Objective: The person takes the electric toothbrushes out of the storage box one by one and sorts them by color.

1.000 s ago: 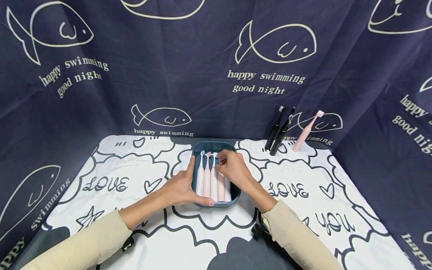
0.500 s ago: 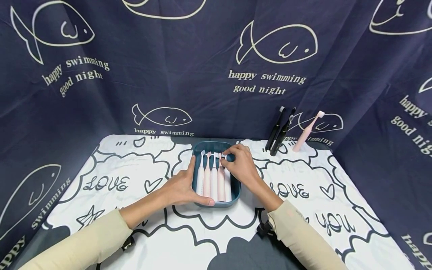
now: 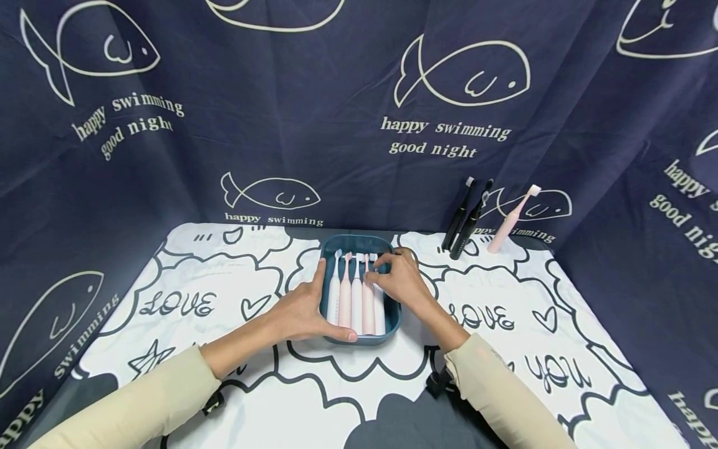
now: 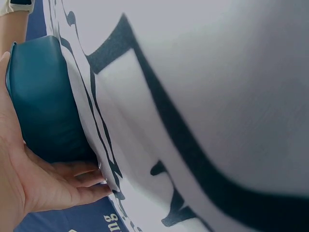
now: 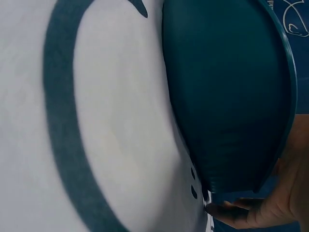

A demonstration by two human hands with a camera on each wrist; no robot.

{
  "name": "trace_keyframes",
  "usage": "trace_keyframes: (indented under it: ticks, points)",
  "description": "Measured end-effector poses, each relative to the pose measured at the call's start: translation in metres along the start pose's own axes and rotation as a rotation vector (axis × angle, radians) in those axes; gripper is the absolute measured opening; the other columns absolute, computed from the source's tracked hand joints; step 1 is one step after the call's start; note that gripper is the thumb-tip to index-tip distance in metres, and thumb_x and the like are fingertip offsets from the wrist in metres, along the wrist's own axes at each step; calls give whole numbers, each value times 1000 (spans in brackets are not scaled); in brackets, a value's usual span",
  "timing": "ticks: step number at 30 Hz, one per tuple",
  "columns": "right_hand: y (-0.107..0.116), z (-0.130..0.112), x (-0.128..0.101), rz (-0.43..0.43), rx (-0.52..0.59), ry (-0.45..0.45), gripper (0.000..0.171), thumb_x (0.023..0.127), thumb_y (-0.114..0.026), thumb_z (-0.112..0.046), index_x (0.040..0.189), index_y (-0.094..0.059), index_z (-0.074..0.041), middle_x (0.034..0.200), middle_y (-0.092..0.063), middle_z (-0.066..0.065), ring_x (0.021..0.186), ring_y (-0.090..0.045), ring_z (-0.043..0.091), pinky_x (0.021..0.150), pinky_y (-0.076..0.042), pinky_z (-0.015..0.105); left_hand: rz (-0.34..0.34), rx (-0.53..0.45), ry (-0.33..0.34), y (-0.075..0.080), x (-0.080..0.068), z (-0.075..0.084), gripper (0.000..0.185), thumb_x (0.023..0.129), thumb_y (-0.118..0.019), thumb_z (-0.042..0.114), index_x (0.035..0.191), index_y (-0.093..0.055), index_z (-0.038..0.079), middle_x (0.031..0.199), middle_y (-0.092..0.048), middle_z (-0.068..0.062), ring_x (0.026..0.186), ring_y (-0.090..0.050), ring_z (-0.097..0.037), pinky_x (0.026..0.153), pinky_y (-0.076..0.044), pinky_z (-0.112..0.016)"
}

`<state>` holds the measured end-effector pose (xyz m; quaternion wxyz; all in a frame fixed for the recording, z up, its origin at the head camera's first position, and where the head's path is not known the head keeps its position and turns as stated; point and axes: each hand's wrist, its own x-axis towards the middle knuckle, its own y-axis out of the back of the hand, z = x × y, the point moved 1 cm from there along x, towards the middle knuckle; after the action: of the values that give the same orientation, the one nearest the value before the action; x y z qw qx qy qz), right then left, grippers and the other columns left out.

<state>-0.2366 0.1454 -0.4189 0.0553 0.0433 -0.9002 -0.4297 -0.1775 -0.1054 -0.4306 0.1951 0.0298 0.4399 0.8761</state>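
A teal tray [image 3: 359,242] sits in the middle of the table with several pink and white electric toothbrushes [image 3: 356,294] lying side by side in it. My left hand [image 3: 305,308] grips the tray's left and near edge, thumb along the front rim; the left wrist view shows its fingers [image 4: 72,183] against the tray's outer wall [image 4: 41,101]. My right hand [image 3: 395,279] is over the tray's right side, its fingertips pinching the head end of the rightmost toothbrush. The right wrist view shows the tray's outer wall [image 5: 227,96] close up.
Two black toothbrushes [image 3: 464,218] and a pink one [image 3: 512,219] lean against the dark fish-print curtain at the back right. A white cloth with black doodles [image 3: 505,318] covers the table. Curtains close in the left, back and right sides.
My right hand slid from the middle brushes to the right side of the tray and toward the brush heads. The left hand and tray stayed put.
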Motion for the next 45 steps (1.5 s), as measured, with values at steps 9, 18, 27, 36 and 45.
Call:
trace_keyframes:
  ticks: [9,18,27,36,45]
  points:
    - [-16,19,16,-42,38,13,38,88,-90,-44,100,-86,-9,128,-67,28,119,-60,40,102,-56,51,4,-3,-4,-1,0,-1,174,67,-93,87,181,11,7,165,-54,-35,141,-66,-37,114,-58,-55]
    - [-27,32,28,-66,74,-14,30,86,-92,-46,90,-85,-17,134,-62,22,134,-53,41,108,-52,56,10,6,-9,0,0,0,173,68,-93,86,181,11,6,163,-56,-36,138,-67,-38,112,-59,-55]
    - [-35,46,35,-34,106,-54,28,85,-88,-41,92,-84,-14,129,-66,15,110,-61,28,89,-56,39,11,12,-2,0,0,0,173,67,-93,86,181,10,6,162,-58,-33,136,-69,-36,111,-59,-54]
    - [-3,7,10,-32,153,-123,28,92,-80,-31,106,-82,-8,104,-79,11,84,-65,23,74,-53,32,7,7,-1,0,-1,1,172,68,-93,86,181,10,6,165,-56,-32,137,-68,-35,112,-59,-54]
    - [10,3,6,58,195,-106,28,93,-80,-29,111,-82,-8,115,-80,13,99,-66,27,86,-49,33,3,6,6,0,-1,1,172,68,-93,85,181,9,7,167,-55,-31,141,-67,-37,112,-58,-55]
